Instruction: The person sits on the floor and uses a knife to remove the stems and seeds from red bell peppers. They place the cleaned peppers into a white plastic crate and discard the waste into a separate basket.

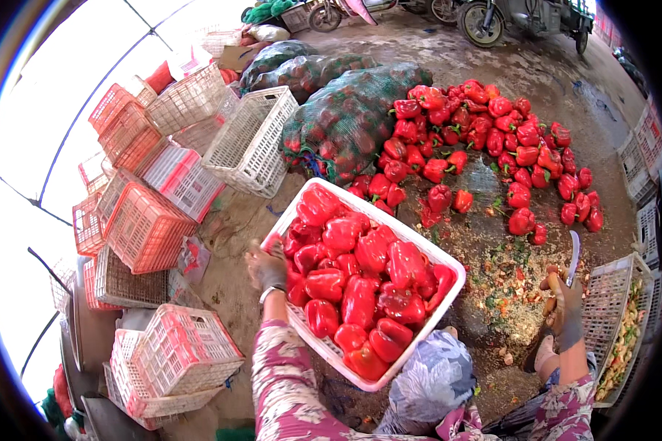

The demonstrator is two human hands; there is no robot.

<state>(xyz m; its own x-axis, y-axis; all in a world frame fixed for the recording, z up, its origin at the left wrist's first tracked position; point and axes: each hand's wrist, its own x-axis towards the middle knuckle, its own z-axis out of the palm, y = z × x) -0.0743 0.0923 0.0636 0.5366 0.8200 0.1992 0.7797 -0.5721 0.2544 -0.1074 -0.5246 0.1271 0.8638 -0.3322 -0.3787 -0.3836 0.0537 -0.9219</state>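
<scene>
My left hand point(265, 267), in a grey glove, is at the left rim of a white plastic crate point(443, 253), its fingers bent around the edge and slightly blurred. Large glossy red bell peppers point(359, 300) fill this crate, which is tilted before me. Off to the right, my right hand point(564, 309) is closed on the handle of a small knife point(574, 253) whose curved blade points up. Below that hand, pepper cores and seeds point(518, 301) are scattered over the ground.
A heap of red peppers point(485, 128) spreads beyond the crate. Green mesh sacks point(357, 121) lie beside an upright white crate point(254, 140). Stacked red and white crates point(151, 228) line the left. A crate of scraps point(618, 323) stands at right; a three-wheeler point(526, 18) is parked behind.
</scene>
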